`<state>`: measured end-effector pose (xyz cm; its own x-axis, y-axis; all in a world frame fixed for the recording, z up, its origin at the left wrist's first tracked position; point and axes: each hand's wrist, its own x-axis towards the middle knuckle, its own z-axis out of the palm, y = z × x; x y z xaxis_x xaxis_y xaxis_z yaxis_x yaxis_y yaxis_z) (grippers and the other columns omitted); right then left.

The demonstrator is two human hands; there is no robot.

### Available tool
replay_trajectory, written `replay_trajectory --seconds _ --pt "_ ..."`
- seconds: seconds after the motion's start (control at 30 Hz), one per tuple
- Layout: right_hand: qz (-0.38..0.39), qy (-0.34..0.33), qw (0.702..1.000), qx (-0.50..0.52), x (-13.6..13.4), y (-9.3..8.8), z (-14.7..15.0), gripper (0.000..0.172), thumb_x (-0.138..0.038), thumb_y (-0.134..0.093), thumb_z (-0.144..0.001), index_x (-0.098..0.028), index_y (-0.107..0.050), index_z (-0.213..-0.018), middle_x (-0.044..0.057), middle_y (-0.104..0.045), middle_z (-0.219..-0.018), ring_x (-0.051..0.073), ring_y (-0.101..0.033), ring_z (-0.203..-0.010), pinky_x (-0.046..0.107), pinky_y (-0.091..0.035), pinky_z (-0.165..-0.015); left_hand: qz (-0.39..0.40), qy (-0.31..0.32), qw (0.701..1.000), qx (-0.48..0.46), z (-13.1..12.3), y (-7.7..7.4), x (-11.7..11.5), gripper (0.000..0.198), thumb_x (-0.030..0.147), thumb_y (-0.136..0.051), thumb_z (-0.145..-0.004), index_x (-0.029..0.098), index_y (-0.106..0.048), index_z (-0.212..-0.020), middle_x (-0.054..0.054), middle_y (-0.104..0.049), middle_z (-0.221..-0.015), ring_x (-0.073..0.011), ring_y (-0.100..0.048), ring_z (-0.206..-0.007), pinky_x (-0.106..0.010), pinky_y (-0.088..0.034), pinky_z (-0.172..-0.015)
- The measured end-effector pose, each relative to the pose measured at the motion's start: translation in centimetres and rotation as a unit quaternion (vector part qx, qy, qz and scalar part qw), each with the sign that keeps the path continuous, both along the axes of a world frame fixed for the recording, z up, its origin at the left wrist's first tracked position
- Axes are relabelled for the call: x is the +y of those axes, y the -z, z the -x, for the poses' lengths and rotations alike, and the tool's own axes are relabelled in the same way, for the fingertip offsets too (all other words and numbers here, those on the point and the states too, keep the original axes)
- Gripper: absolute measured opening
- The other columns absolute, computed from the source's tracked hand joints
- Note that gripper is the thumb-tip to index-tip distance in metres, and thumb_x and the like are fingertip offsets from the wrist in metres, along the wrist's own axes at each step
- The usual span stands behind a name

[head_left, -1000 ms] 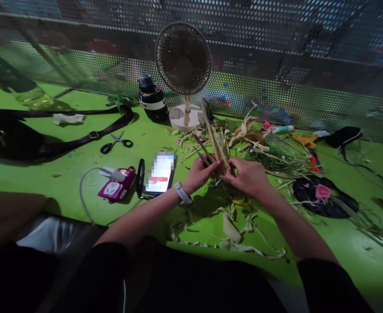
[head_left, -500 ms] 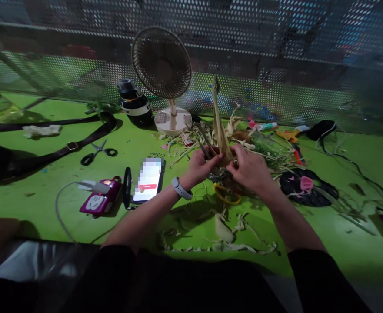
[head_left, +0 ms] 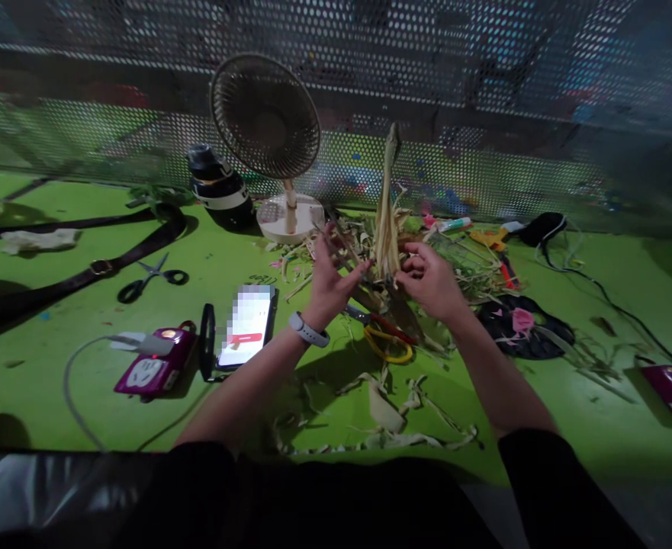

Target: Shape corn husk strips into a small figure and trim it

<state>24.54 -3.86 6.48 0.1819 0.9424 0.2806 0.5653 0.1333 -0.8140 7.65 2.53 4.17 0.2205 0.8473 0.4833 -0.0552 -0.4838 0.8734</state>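
Left hand (head_left: 329, 284): raised, fingers spread, touching thin strips.
Right hand (head_left: 430, 280): pinching upright husk bundle (head_left: 387, 221) above table (head_left: 84, 335).

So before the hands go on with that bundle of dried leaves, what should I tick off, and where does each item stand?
1. Right hand on the husk bundle: ok, fingers touch its lower part.
2. Left hand on a strip: cannot tell, fingers are spread beside thin strips.
3. Bundle upright: ok, tip points up in front of the mesh wall.
4. Yellow-handled scissors apart from the hands: ok, lying on the table below them.
5. Phone clear of scraps: ok, it lies left of the litter.
6. Fan apart from the bundle: ok, a gap shows.
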Motion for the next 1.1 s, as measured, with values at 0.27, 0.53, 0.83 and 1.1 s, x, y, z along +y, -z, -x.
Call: replay_trajectory --seconds 0.27,0.53,0.83,1.1 --pt "-0.020 0.039 0.995 -0.093 -0.3 0.6 0.5 0.022 -0.017 -0.058 -0.069 -0.017 -0.067 -0.090 0.006 -0.071 -0.080 0.018 -0.067 -0.070 0.032 -0.053 -0.069 -0.167 0.070 0.967 0.178 0.7 -0.5 -0.5 0.015 0.019 -0.062 -0.078 0.025 -0.070 -0.089 -0.005 -0.071 -0.099 -0.0256 -0.060 -0.107 -0.051 -0.024 -0.112" --pt "0.020 0.055 0.990 -0.125 0.0 0.7 0.5 0.024 -0.020 -0.056 -0.070 -0.015 -0.067 -0.090 0.008 -0.072 -0.080 0.020 -0.067 -0.070 0.031 -0.052 -0.067 -0.078 0.107 0.970 0.207 1.2 -1.3 -0.1 0.011 0.020 -0.062 -0.071 0.023 -0.066 -0.061 -0.003 -0.066 -0.069 -0.0266 -0.061 -0.095 -0.049 -0.032 -0.107" --pt "0.031 0.033 0.966 -0.253 -0.5 0.7 1.6 0.032 -0.024 -0.052 -0.076 -0.015 -0.064 -0.104 0.006 -0.070 -0.072 0.018 -0.060 -0.062 0.027 -0.040 -0.061 0.067 0.137 0.965 0.214 0.3 -0.6 -0.3 0.020 0.035 -0.060 -0.081 0.015 -0.062 -0.085 -0.004 -0.068 -0.084 -0.0158 -0.062 -0.079 -0.027 -0.048 -0.072" --pt "0.066 -0.026 0.963 -0.261 -0.7 0.8 2.0 0.041 -0.022 -0.048 -0.077 -0.012 -0.058 -0.116 0.004 -0.068 -0.072 0.017 -0.056 -0.059 0.026 -0.035 -0.058 -0.010 0.020 0.993 0.116 -0.7 0.9 -0.1 0.014 0.024 -0.063 -0.081 0.017 -0.053 -0.086 -0.002 -0.061 -0.082 -0.0121 -0.058 -0.074 -0.025 -0.047 -0.071"
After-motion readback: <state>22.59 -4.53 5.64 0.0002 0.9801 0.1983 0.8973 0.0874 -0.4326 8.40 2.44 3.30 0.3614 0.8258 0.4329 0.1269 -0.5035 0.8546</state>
